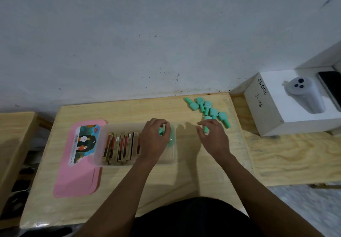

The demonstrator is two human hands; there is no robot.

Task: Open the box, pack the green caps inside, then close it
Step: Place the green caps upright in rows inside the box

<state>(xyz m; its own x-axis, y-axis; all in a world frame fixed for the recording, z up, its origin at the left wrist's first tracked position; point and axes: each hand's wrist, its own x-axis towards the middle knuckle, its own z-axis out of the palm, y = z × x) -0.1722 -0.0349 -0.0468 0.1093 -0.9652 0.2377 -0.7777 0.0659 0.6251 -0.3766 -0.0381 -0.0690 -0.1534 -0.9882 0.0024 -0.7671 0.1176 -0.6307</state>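
Observation:
A clear plastic box (99, 155) stands open on the wooden table, with several brown cartons upright in its left part. Its pink lid (77, 177) lies flat to the left, label up. My left hand (154, 140) is over the right part of the box, fingers closed around a green cap (160, 131); more green shows under the hand. Right of the box, my right hand (214, 137) pinches another green cap (206, 128). Several green caps (208, 106) lie loose at the table's far right corner.
A white foam box (267, 107) marked JS006 holds a grey device and a dark phone on a lower bench to the right. The wall runs along the table's far edge. Another wooden surface (13, 135) sits to the left.

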